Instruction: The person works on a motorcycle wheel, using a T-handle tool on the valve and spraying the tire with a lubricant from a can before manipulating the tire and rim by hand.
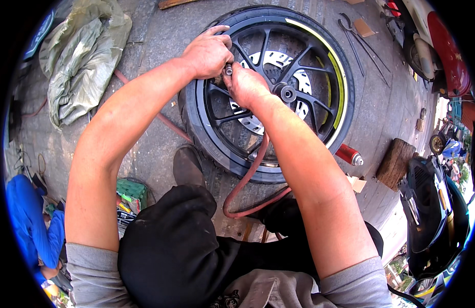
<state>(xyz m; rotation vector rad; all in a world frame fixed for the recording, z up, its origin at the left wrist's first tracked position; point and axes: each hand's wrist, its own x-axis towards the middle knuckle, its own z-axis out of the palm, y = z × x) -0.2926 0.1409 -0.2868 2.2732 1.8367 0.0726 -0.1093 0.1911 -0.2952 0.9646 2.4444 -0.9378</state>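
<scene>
A wheel with a black tyre (345, 77), black spokes, yellow rim stripe and silver brake disc (300, 75) lies flat before me. My left hand (209, 54) is at the upper left rim, fingertips over the tyre's edge, lower fingers curled; what they grip is hidden. My right hand (246, 86) is closed around a small metal fitting (229, 70) just beside it. A red hose (244, 183) loops from under my right forearm across the wheel's lower edge.
Crumpled plastic sheeting (83, 56) lies left, long metal tools (360, 51) upper right. A red spray can (349, 154), wooden block (395, 164) and black motorbike panels (432, 210) are at right. A green basket (132, 189) and a blue-clothed person (30, 220) are lower left.
</scene>
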